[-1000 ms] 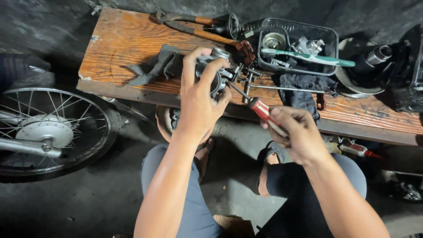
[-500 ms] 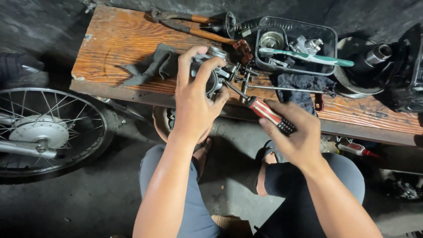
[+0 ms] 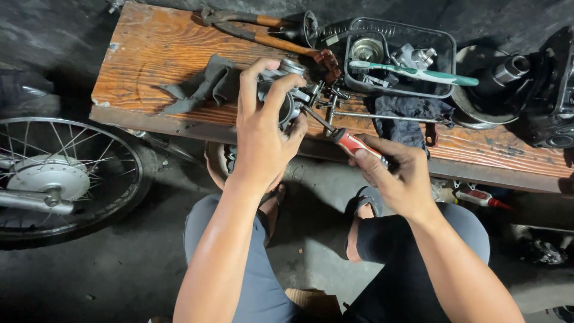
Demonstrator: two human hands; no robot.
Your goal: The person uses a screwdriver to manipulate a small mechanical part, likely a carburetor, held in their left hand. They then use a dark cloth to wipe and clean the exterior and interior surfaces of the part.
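From the head camera, the left hand (image 3: pixel 263 140) is clenched around a small grey metal engine part (image 3: pixel 282 96), thumb and fingers wrapped over its top and sides, holding it just above the front half of the wooden tabletop (image 3: pixel 149 54). The right hand (image 3: pixel 397 173) grasps a screwdriver (image 3: pixel 353 142) by its red and black handle; the thin metal shaft runs up and to the left, and its tip meets the right side of the engine part.

A crumpled grey rag (image 3: pixel 200 87) lies on the wood just left of the left hand. Along the far edge lie long pliers (image 3: pixel 263 30) with rusty jaws and worn handles. To their right stands a black plastic tray (image 3: pixel 445 90) that holds small metal fittings, and a green and white toothbrush (image 3: pixel 418 73) lies across it. A dark blue cloth (image 3: pixel 406 116) lies in front of the tray, and a thin metal rod (image 3: pixel 382 116) crosses it. A small coil spring (image 3: pixel 339 93) lies between the engine part and the tray. At the right end of the tabletop sit a round dark metal casing (image 3: pixel 490 84) and a larger black engine block (image 3: pixel 553 96).

On the concrete floor to the left rests a spoked wheel (image 3: pixel 60 176) with a silver hub. The person's knees, in grey trousers, show below the hands, with sandalled feet between them under the tabletop's edge.
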